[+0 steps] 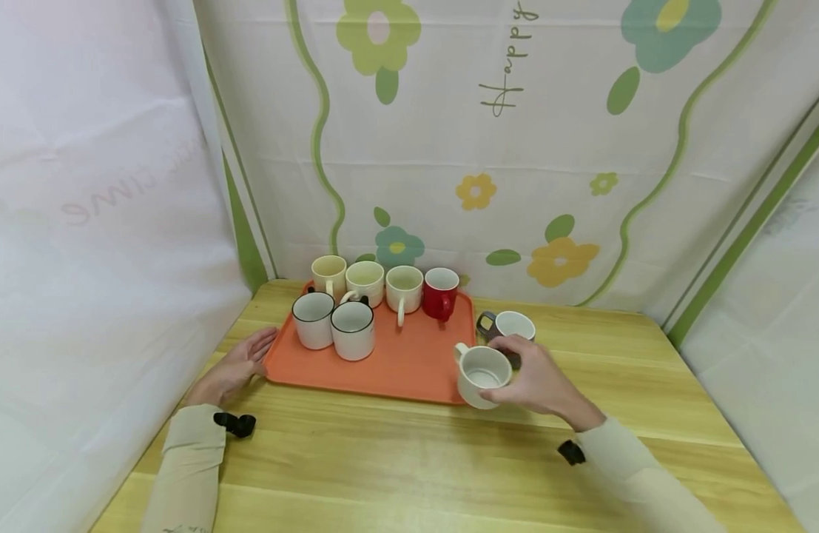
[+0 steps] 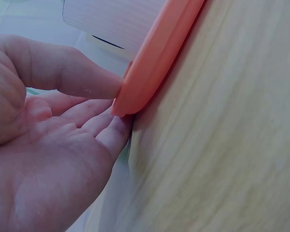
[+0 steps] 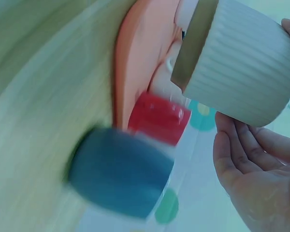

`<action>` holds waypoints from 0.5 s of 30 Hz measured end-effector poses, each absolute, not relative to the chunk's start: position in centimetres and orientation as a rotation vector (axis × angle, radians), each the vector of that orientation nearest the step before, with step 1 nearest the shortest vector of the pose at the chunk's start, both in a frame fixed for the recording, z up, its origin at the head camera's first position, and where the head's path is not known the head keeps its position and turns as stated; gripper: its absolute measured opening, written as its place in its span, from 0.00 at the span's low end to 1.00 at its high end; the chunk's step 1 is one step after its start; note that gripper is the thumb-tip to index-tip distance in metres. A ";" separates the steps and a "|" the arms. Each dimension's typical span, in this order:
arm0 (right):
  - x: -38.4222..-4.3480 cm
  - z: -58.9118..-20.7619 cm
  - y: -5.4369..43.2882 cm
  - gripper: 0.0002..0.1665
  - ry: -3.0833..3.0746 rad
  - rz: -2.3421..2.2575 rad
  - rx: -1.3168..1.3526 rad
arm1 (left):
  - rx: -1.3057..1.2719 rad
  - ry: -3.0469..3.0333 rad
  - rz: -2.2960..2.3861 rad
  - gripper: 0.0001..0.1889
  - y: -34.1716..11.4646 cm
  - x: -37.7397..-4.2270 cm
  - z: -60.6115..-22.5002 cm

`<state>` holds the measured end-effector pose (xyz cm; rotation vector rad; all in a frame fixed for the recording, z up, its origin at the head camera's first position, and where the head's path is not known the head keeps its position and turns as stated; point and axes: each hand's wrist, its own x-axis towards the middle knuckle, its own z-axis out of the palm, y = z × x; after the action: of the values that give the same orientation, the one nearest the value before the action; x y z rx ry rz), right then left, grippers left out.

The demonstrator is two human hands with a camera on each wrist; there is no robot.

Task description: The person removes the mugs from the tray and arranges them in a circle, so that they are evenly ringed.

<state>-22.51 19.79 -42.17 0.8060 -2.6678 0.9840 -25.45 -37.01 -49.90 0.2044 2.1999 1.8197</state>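
Note:
My right hand (image 1: pixel 532 376) grips a white ribbed mug (image 1: pixel 484 376) between thumb and fingers, its handle pointing away to the left. The right wrist view has this mug raised, with its tan base towards the tabletop. In the head view it overlaps the front right corner of an orange tray (image 1: pixel 409 366). At the tray's left edge, my left hand (image 1: pixel 234 364) touches the rim with thumb and extended fingers. Two white mugs with black rims (image 1: pixel 353 333) stand on the tray's left part. Behind them is a row of cream mugs (image 1: pixel 405 289) and a red mug (image 1: pixel 439 296).
A dark mug with a white inside (image 1: pixel 516 324) stands on the wooden table (image 1: pixel 396 459) right of the tray, partly hidden by my right hand. White printed cloth (image 1: pixel 409 148) hangs behind the table and at both sides.

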 end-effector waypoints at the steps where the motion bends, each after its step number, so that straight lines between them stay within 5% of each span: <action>1: -22.1 -42.1 20.6 0.39 -2.671 0.963 0.797 | 0.202 2.200 1.822 0.58 -37.1 -25.4 -49.9; 15: -19.7 -41.7 31.3 0.44 -2.802 0.772 0.522 | 0.203 2.198 1.832 0.57 -37.1 -25.5 -49.9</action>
<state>-19.74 31.30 -41.72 0.5223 -2.8020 0.7715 -25.47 -37.06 -49.94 0.2030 2.1976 1.8318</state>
